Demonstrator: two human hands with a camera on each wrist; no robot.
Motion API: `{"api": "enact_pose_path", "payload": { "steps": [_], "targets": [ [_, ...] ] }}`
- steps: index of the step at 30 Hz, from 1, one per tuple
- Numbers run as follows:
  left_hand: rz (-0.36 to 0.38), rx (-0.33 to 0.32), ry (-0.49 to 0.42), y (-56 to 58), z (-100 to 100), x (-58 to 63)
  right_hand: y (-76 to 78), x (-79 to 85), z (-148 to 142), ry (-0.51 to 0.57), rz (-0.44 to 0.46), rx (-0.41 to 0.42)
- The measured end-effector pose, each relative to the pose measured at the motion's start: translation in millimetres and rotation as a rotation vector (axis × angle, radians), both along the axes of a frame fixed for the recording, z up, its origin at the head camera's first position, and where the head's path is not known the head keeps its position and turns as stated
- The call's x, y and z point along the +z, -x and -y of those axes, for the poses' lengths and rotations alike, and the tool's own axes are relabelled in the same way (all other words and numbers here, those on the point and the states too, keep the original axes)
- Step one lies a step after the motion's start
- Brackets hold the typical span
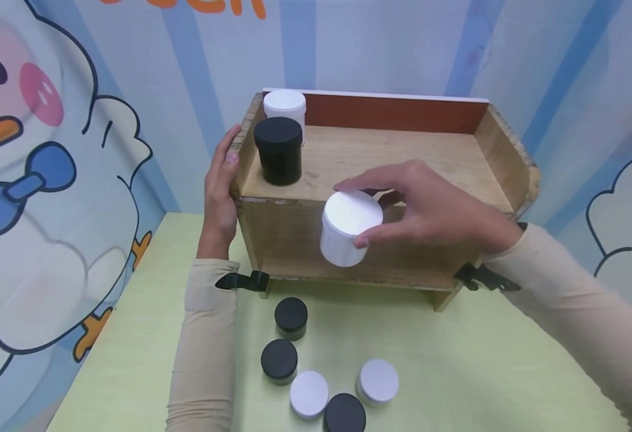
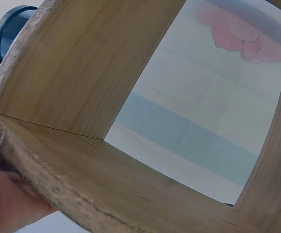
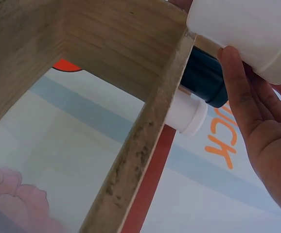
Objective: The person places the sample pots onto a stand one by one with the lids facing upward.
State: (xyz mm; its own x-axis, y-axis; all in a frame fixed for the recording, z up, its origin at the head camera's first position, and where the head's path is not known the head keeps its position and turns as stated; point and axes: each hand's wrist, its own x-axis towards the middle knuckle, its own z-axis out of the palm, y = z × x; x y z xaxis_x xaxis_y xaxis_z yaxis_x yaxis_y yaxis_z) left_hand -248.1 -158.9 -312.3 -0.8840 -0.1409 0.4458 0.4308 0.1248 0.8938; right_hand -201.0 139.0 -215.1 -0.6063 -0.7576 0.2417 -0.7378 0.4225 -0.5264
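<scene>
My right hand (image 1: pixel 418 207) pinches a white lidded jar (image 1: pixel 351 228) between thumb and fingers, in front of the upper shelf's front edge. In the right wrist view the same white jar (image 3: pixel 242 36) shows at the top right, held by the fingers. A wooden two-level shelf (image 1: pixel 397 162) stands on the table. Flat along its left side panel lies my left hand (image 1: pixel 221 186), fingers pointing up. On the upper level's left end stand a black jar (image 1: pixel 279 151) and, right behind it, another white jar (image 1: pixel 285 107).
In front of the shelf, the pale green table (image 1: pixel 456 360) bears several short jars: black jars (image 1: pixel 291 318) and white jars (image 1: pixel 378 382). Raised side panels (image 1: pixel 507 156) bound the upper level. Behind hangs a blue striped cloth (image 1: pixel 381 48) with cartoon ducks.
</scene>
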Motion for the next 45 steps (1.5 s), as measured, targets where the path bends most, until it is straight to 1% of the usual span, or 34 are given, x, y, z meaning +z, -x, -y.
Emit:
{"api": "enact_pose_path", "payload": {
  "steps": [3,7,17,22,26,35,42,45],
  "targets": [
    [0.000,0.003,0.004,0.5,0.0,-0.3,1.4,3.5,-0.8,-0.009,-0.001,-0.022],
    [-0.007,0.004,0.005,1.7,0.4,-0.3,2.2,8.7,-1.2,-0.010,-0.011,-0.028],
    [-0.001,0.004,0.002,1.4,1.1,-1.2,10.2,13.7,-3.3,-0.002,-0.043,-0.082],
    [0.004,-0.002,-0.010,1.2,1.5,-2.0,13.8,18.5,-2.2,-0.005,-0.083,-0.111],
    [0.002,-0.005,-0.016,0.7,1.1,-1.9,14.9,20.5,-0.4,0.002,-0.121,-0.162],
    [0.004,0.003,-0.002,2.2,1.4,-2.9,19.3,24.1,2.7,-0.006,-0.154,-0.296],
    [0.003,0.004,-0.002,1.6,1.4,-2.4,27.5,26.0,5.4,-0.020,-0.162,-0.360],
    [0.005,0.006,0.002,1.6,1.4,-2.1,31.1,27.1,6.3,-0.025,-0.176,-0.370]
  ]
}}
